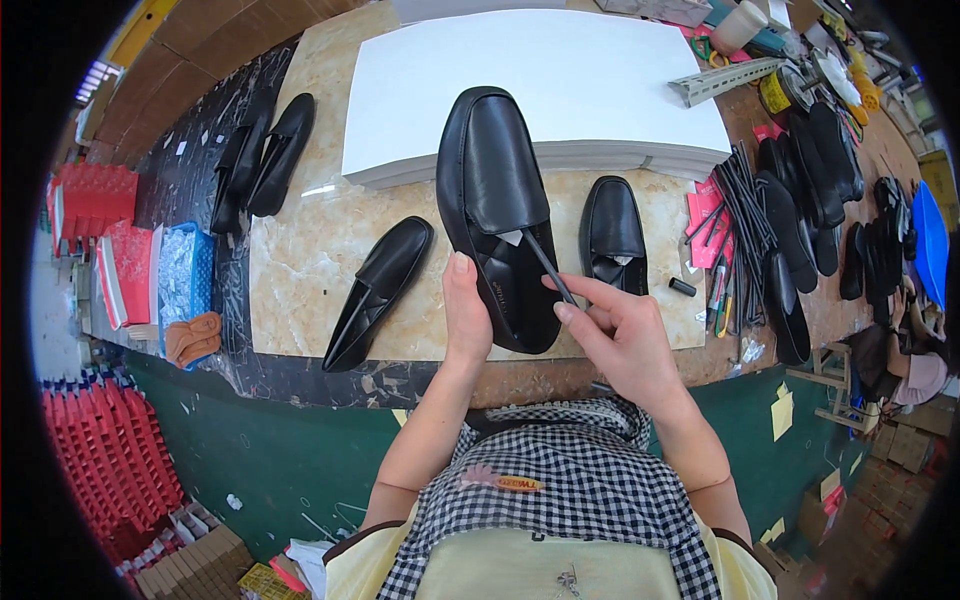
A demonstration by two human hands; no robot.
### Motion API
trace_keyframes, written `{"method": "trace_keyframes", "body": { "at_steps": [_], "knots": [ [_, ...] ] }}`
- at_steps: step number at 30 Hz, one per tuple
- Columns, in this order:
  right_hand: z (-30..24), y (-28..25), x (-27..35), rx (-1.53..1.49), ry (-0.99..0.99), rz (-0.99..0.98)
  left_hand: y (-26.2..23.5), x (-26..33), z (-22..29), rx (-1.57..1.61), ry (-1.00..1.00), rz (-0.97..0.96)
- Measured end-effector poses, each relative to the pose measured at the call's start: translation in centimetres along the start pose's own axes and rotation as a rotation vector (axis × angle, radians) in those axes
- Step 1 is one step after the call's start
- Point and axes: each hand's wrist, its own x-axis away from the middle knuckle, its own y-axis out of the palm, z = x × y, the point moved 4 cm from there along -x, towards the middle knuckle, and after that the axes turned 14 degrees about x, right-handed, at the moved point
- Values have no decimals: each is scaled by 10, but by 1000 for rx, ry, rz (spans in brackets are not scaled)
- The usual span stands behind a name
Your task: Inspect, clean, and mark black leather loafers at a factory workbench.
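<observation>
A black leather loafer [492, 165] is raised over the bench, toe pointing away from me. My left hand [468, 312] grips its left side near the heel, thumb up along the edge, the other fingers hidden under the shoe. Between thumb and fingers, my right hand [625, 330] pinches a thin dark rod [548, 266]. The rod slants into the shoe's opening, beside a white scrap [512, 238] under the tongue. On the bench, one black loafer [380, 290] lies to the left and another loafer [613, 235] to the right.
A thick stack of white sheets [530, 90] covers the bench's far middle. Two black shoes [280, 155] and a blue basket [188, 275] stand left. At right lie a bundle of dark rods [742, 240], several insole-like black pieces [785, 235] and a small black cylinder [682, 287].
</observation>
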Motion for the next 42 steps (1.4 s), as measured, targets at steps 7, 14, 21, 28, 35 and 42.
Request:
{"method": "trace_keyframes", "body": {
  "at_steps": [7,14,21,28,35,42],
  "knots": [
    [-16,11,-13,271,-325,494,9,19,-16,2,-54,49],
    [-1,34,-16,563,-251,495,8,22,-46,6,-170,197],
    [153,-103,-2,324,207,567,-72,27,32,-902,290,100],
    [236,-152,-50,1190,414,638,77,-14,-41,-1113,-58,-233],
    [222,-176,-6,1087,320,654,44,-4,-69,-357,-209,-200],
    [160,-168,9,155,186,534,37,17,-48,358,-678,-98]
  ]
}}
